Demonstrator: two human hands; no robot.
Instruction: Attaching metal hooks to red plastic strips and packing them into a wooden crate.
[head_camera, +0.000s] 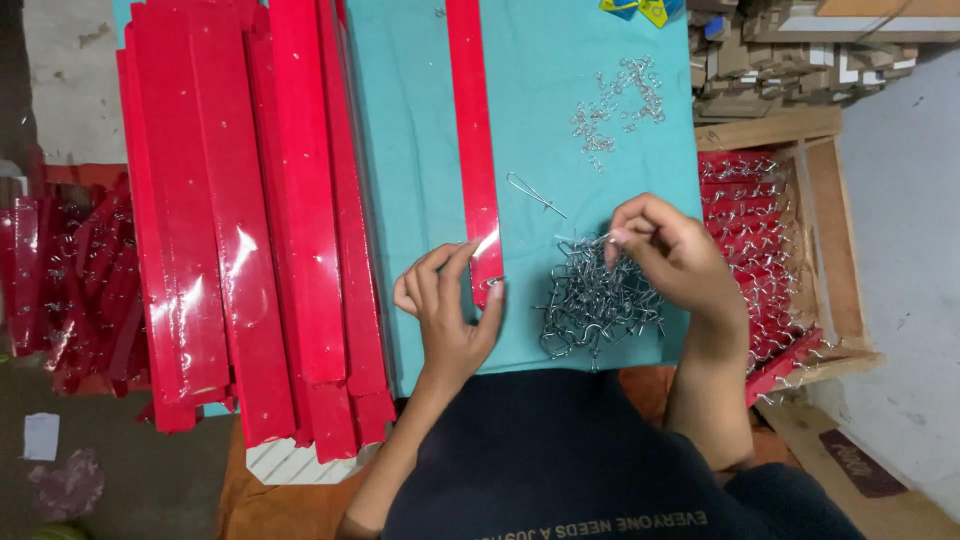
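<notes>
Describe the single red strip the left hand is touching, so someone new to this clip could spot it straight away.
Start at the teal cloth-covered table. One glossy red flat strip lies alone down its middle, its near end under the left hand, left of the pile of silver wire hooks. Unlike the stacked red strips at the table's left edge, it lies singly, apart from them.

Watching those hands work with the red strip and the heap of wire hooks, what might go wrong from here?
The tangled pile of silver wire hooks may cling together, so the right hand could lift several at once. Sharp wire ends might prick the fingertips. The glossy red strip, pinned only at its near end by the left hand, could slide on the teal cloth.
</notes>
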